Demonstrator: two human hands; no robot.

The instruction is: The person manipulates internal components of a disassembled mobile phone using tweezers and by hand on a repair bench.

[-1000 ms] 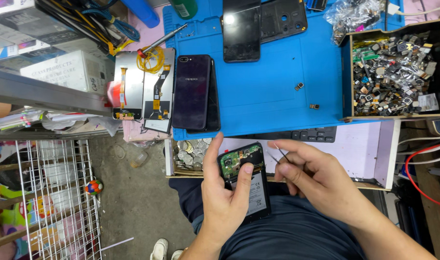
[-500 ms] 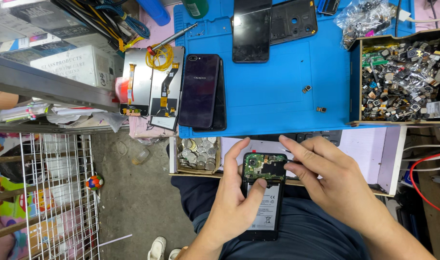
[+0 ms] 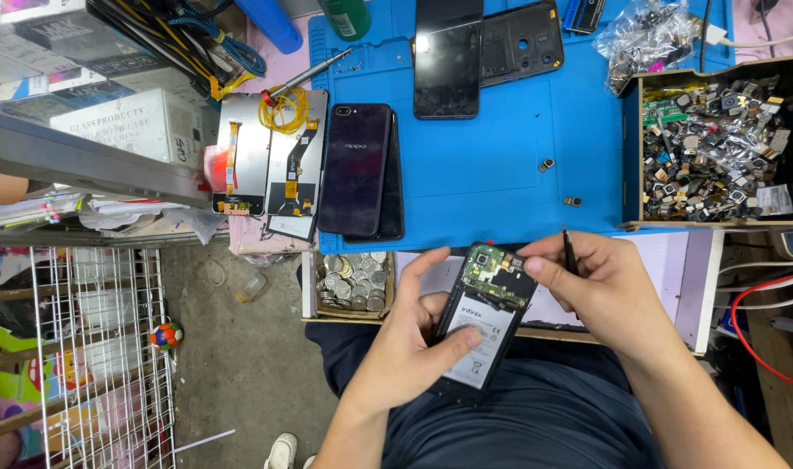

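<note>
While we scan from the left, left hand [image 3: 405, 343] cradles the opened phone [image 3: 482, 320] over the lap, just below the blue mat [image 3: 501, 174], thumb pressed on the white battery label. Back cover's off, green board exposed up top: light, stiff, fragile, so we'd grip it by the edges only. Right hand [image 3: 605, 295] steadies the top corner while pinching a thin dark tool [image 3: 570, 253].

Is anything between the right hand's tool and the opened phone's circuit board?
Nothing visible. The left hand holds the opened phone with its back off, thumb on the battery, leaving the circuit board bare. The right hand touches the phone's top corner, its thin dark tool pointing up, away from the board.
</note>
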